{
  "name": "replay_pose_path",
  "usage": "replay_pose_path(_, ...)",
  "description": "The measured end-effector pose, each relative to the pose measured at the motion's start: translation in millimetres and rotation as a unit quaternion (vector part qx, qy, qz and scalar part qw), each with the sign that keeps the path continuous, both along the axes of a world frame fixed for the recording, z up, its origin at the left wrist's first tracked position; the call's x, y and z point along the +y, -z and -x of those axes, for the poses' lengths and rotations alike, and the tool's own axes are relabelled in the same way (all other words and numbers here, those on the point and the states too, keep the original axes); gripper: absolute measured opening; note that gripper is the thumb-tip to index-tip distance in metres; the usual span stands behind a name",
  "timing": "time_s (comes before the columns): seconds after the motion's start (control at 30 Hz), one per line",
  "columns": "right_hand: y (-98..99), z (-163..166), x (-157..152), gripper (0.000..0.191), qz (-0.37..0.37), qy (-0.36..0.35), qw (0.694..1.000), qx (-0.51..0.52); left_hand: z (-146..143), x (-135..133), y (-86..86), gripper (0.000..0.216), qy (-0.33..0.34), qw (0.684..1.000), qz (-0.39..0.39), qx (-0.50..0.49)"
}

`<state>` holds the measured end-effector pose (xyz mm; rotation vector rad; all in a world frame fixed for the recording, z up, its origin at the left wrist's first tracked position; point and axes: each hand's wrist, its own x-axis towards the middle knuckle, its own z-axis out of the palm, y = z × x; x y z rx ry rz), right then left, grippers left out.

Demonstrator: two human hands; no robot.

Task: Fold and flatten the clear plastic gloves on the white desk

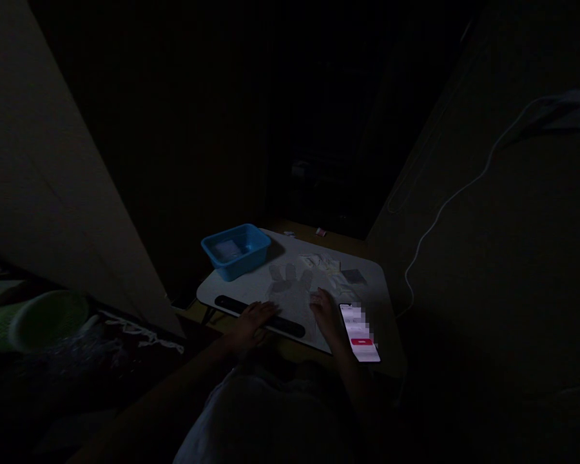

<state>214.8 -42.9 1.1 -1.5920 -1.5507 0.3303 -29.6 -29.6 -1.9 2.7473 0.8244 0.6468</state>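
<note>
On a small white table (367, 283) lies a thin, pale piece with finger-like lobes (289, 287); it looks like a plastic glove laid flat. My left hand (250, 324) rests palm down over the dark slot (290, 324) along the table's near edge, fingers stretched toward the pale piece. Beside the right side of that piece is my right hand (323, 310), its fingers loosely bent and apart, with nothing visible in them. Dim light hides whether the fingertips touch it. Right of this hand lies a phone (360, 332) with its screen lit.
A blue plastic basin (239, 264) stands at the table's back left with something pale inside. Several crumpled pale pieces (321, 262) and a greyish flat square (354, 276) lie back right. A white cable (444, 203) hangs along the right wall. A green container (48, 319) lies at left.
</note>
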Motion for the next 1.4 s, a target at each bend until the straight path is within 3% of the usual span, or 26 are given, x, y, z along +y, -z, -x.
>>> replay_pose_path(0.2, -6.6, 15, 2, 0.068, 0.008, -0.092, 0.980, -0.175, 3, 5, 13.8, 0.043, -0.004, 0.999, -0.024, 0.032)
replay_pose_path(0.33, -14.2, 16, 6, 0.054, 0.029, -0.103, 0.953, -0.283, 1, 5, 14.8, 0.032, -0.008, 0.999, -0.033, 0.028)
replay_pose_path(0.6, -30.0, 15, 12, 0.031, 0.045, -0.154, 0.905, -0.394, -4, 2, 9.8, 0.027, -0.025, 0.998, -0.031, -0.051)
replay_pose_path(0.73, -23.9, 15, 12, 0.029, 0.036, -0.169, 0.898, -0.405, -5, -2, 7.7, 0.030, -0.028, 0.998, -0.011, -0.059)
replay_pose_path(0.9, -16.4, 14, 10, 0.036, 0.027, -0.138, 0.914, -0.381, -11, -4, -0.1, 0.055, -0.023, 0.999, -0.028, 0.005)
replay_pose_path(1.17, -25.3, 12, 4, 0.025, 0.009, -0.150, 0.905, -0.399, -26, 7, 0.9, 0.027, -0.022, 0.999, -0.038, 0.013)
replay_pose_path(1.4, -19.7, 14, 0, 0.034, 0.030, -0.164, 0.918, -0.359, -21, -7, -6.3, 0.020, -0.074, 0.997, -0.025, 0.020)
